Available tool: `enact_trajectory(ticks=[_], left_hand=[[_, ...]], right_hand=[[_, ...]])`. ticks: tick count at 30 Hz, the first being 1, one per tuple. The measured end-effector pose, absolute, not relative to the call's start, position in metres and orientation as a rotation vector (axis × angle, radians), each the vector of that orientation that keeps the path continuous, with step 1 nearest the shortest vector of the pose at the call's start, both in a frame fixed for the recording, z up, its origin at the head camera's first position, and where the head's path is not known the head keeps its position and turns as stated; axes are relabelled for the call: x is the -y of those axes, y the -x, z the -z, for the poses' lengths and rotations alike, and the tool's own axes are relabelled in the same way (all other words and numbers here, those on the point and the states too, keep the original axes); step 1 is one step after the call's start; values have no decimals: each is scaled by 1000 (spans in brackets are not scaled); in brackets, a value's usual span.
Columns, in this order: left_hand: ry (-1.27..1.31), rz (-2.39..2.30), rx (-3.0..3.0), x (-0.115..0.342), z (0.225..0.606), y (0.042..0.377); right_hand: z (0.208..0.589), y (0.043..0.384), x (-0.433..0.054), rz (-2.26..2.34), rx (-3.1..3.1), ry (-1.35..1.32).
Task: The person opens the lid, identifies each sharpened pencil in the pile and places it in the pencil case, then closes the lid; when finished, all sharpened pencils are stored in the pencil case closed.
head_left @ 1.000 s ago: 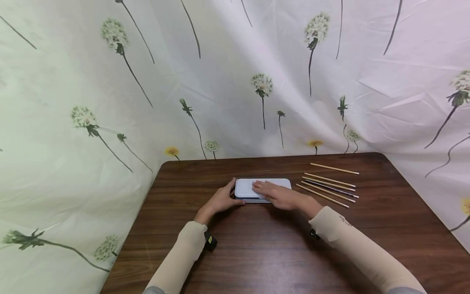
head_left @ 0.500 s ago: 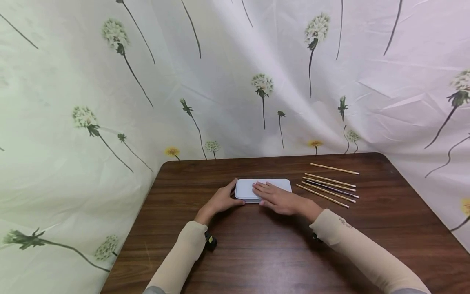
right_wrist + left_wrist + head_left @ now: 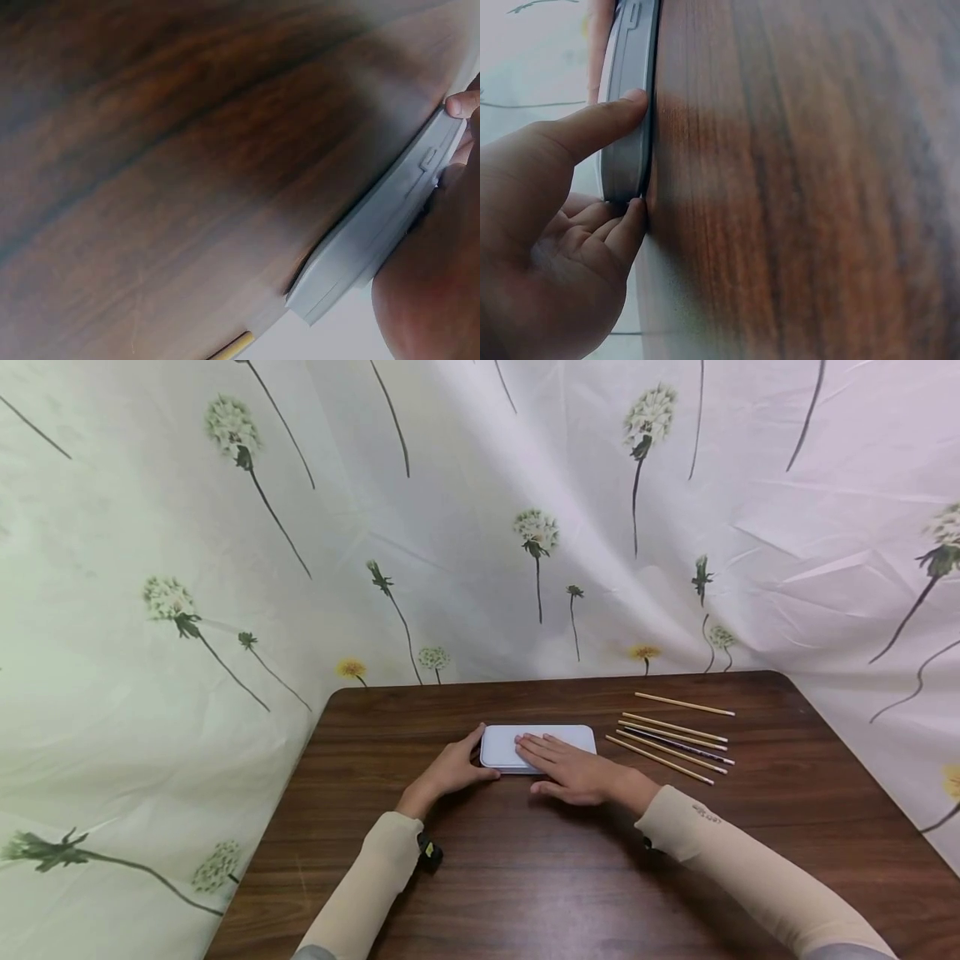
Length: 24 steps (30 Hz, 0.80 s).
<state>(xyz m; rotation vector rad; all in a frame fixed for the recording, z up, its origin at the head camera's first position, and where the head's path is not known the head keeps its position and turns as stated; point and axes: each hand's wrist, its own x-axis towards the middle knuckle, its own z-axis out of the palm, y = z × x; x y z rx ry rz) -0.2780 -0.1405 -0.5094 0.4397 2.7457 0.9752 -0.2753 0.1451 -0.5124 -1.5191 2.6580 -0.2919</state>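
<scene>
A pale blue-white pencil case lies flat on the wooden table, its lid down. My left hand grips its left end, thumb on the front side and fingers round the end and back; the left wrist view shows this thumb against the grey side wall of the case. My right hand rests flat on top of the lid with straight fingers, its thumb off the front edge. A small catch shows on the front side of the case in the right wrist view.
Several pencils lie fanned out to the right of the case, one of them dark. Another pencil lies apart, farther back. The dark brown table ends at a dandelion-patterned cloth behind and at the sides.
The lid, slightly raised at the front a second ago, has gone down onto the case. My right thumb has moved off its front edge toward me. My left hand stays in place.
</scene>
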Motion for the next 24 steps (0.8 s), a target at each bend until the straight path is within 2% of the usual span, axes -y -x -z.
enact_trajectory(ticks=[10,18,24], left_hand=[[-445,-1015,-2734,139,508,277],[-458,-1008,-2722,139,505,276],[-476,-979,-2764,147,489,268]], right_hand=[[509,274,-146,350,-2651,1513],[504,277,-152,486,-2694,1372],[484,279,-173,659,-2894,1275]])
